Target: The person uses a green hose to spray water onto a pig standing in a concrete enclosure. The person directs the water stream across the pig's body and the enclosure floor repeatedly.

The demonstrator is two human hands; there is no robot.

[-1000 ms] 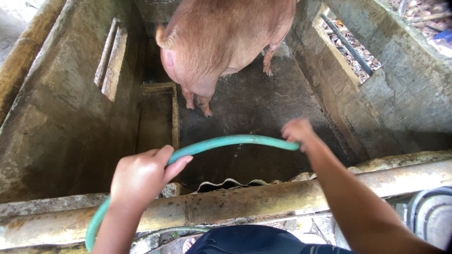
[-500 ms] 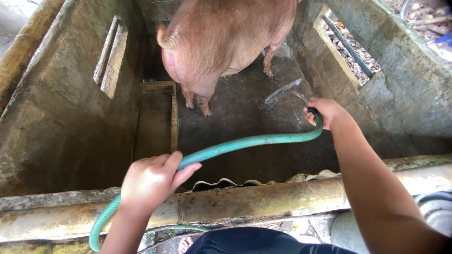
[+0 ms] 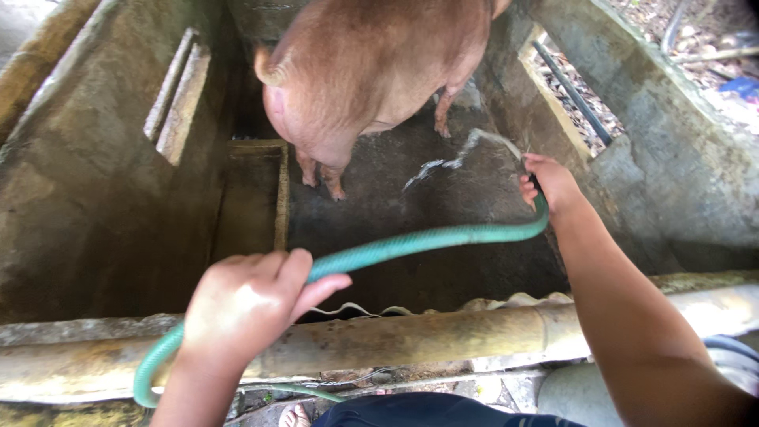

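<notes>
A green hose (image 3: pixel 427 243) runs from lower left across the pen to the right. My left hand (image 3: pixel 249 304) grips it near the front rail. My right hand (image 3: pixel 549 183) holds its end farther out, on the right. Water (image 3: pixel 455 158) sprays from that end toward the wet concrete floor (image 3: pixel 443 213). A brown pig (image 3: pixel 371 71) stands at the top of the pen with its rear toward me, just beyond the spray.
Concrete walls (image 3: pixel 87 205) enclose the pen on the left and right. A yellowish bamboo rail (image 3: pixel 411 340) crosses the front, just below my hands. A sunken concrete trough (image 3: pixel 249 194) lies left of the pig. Leaf litter and a dark pipe (image 3: pixel 573 95) lie outside the right wall.
My right hand has swung the hose end from mid-pen out to the right and forward. Water now sprays from it. My left hand keeps its grip.
</notes>
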